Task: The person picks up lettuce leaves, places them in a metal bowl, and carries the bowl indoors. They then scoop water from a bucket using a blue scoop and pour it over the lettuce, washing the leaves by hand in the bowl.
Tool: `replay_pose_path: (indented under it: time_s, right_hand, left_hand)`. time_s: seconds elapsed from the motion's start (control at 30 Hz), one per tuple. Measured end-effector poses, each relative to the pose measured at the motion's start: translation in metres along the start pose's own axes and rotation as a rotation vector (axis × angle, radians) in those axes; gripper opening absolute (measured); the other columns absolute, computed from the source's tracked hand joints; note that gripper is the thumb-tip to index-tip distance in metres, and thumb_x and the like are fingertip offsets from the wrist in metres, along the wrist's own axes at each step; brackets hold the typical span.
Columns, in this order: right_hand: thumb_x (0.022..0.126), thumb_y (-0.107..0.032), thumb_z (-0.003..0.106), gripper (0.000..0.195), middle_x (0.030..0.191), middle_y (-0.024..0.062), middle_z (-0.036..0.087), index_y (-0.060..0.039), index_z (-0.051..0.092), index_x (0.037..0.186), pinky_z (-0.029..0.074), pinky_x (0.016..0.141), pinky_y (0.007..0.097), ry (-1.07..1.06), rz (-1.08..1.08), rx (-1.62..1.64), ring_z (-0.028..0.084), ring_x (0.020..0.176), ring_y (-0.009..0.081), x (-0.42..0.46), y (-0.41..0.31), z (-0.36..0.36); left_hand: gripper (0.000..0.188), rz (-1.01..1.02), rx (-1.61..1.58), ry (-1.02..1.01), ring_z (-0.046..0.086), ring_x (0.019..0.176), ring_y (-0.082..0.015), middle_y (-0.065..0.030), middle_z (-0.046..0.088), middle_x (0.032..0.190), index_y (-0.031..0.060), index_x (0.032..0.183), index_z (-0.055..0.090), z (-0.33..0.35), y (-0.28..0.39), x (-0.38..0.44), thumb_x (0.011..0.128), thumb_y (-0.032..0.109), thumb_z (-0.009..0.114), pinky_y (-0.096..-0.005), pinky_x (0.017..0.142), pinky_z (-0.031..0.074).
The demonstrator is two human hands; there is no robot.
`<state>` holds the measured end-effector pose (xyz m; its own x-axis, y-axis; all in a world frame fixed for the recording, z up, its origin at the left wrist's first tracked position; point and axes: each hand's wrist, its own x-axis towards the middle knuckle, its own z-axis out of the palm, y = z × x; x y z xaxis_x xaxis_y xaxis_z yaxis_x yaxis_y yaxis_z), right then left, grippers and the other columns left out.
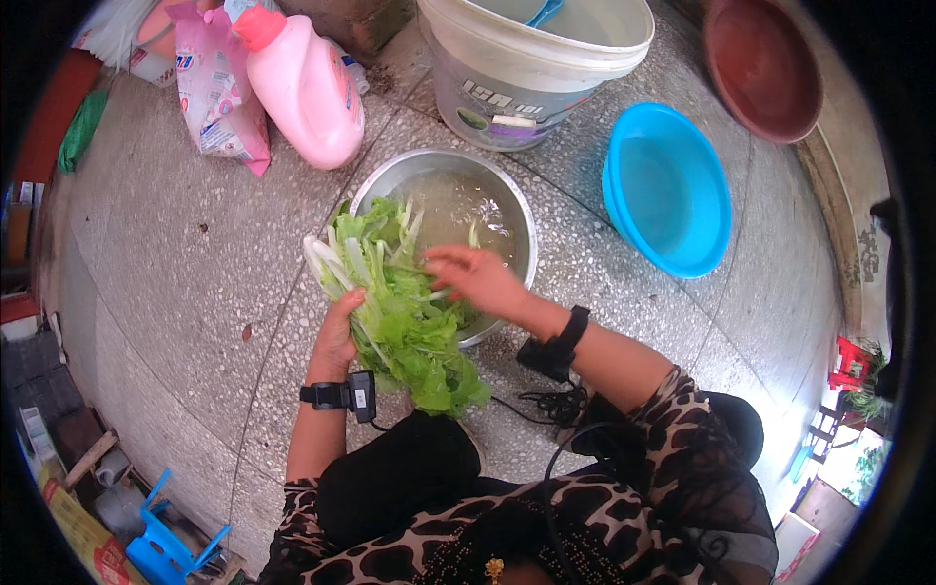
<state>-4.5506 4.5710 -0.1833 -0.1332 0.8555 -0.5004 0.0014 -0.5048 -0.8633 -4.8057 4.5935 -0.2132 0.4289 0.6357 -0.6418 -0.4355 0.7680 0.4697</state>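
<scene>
A bunch of leafy green lettuce with pale stems rests in my left hand, whose thumb lies over the stems. It hangs over the near left rim of a round metal basin holding cloudy water. My right hand is above the basin, its fingertips close to the right side of the leaves; motion blurs it, and whether it pinches a leaf cannot be told. A pale piece of stem shows in the water beyond this hand.
Behind the basin stands a large white plastic bucket. A blue plastic basin is at the right, a reddish-brown basin beyond it. A pink detergent bottle and a pink plastic bag stand at the back left. A cable runs near my right arm.
</scene>
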Motion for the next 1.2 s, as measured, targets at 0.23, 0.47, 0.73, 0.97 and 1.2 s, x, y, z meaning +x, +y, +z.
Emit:
replay_pose_path:
  time_s: [0.23, 0.47, 0.73, 0.97, 1.2]
  right_hand:
    - [0.093, -0.037, 0.053, 0.042, 0.108, 0.0134, 0.062, -0.0056, 0.052, 0.122, 0.051, 0.078, 0.0435, 0.316, 0.573, 0.518, 0.063, 0.087, 0.0267, 0.036, 0.051, -0.034]
    - [0.098, -0.030, 0.044, 0.039, 0.114, 0.0132, 0.060, -0.0016, 0.048, 0.125, 0.050, 0.083, 0.0378, -0.079, 0.326, 0.731, 0.061, 0.097, 0.0263, 0.074, 0.039, 0.035]
    - [0.096, -0.020, 0.044, 0.036, 0.128, 0.0229, 0.050, -0.0002, 0.054, 0.124, 0.041, 0.098, 0.0360, 0.097, -0.169, -0.117, 0.051, 0.116, 0.0320, 0.055, 0.027, 0.074]
    - [0.094, -0.022, 0.047, 0.039, 0.137, 0.0293, 0.039, -0.0017, 0.053, 0.127, 0.036, 0.104, 0.0382, 0.107, -0.297, -0.250, 0.043, 0.124, 0.0409, 0.059, 0.023, 0.090]
    - [0.093, -0.036, 0.053, 0.045, 0.124, 0.0127, 0.058, -0.0079, 0.054, 0.128, 0.046, 0.088, 0.0339, -0.252, 0.073, 0.384, 0.055, 0.109, 0.0230, 0.058, -0.001, 0.035]
  left_hand:
    - [0.051, -0.048, 0.049, 0.011, 0.060, 0.102, -0.0244, -0.0130, 0.060, 0.115, -0.0032, 0.126, 0.047, -0.011, 0.002, 0.001, 0.082, 0.014, 0.064, -0.0380, 0.090, 0.050]
    - [0.054, -0.029, 0.098, 0.031, 0.059, 0.104, -0.0234, -0.0114, 0.059, 0.117, -0.0019, 0.129, 0.045, 0.005, 0.003, 0.004, 0.081, 0.013, 0.065, -0.0369, 0.090, 0.050]
    - [0.064, 0.036, 0.067, -0.076, 0.058, 0.107, -0.0250, -0.0120, 0.056, 0.122, -0.0005, 0.134, 0.039, -0.001, 0.000, -0.002, 0.077, 0.009, 0.067, -0.0382, 0.093, 0.049]
    - [0.066, 0.047, -0.001, -0.087, 0.058, 0.109, -0.0265, -0.0126, 0.055, 0.123, 0.0009, 0.135, 0.038, -0.011, 0.000, -0.010, 0.077, 0.011, 0.067, -0.0393, 0.094, 0.048]
    - [0.069, 0.078, -0.057, -0.168, 0.057, 0.111, -0.0275, -0.0140, 0.054, 0.126, -0.0003, 0.136, 0.037, -0.022, 0.004, -0.016, 0.076, 0.014, 0.067, -0.0399, 0.096, 0.047]
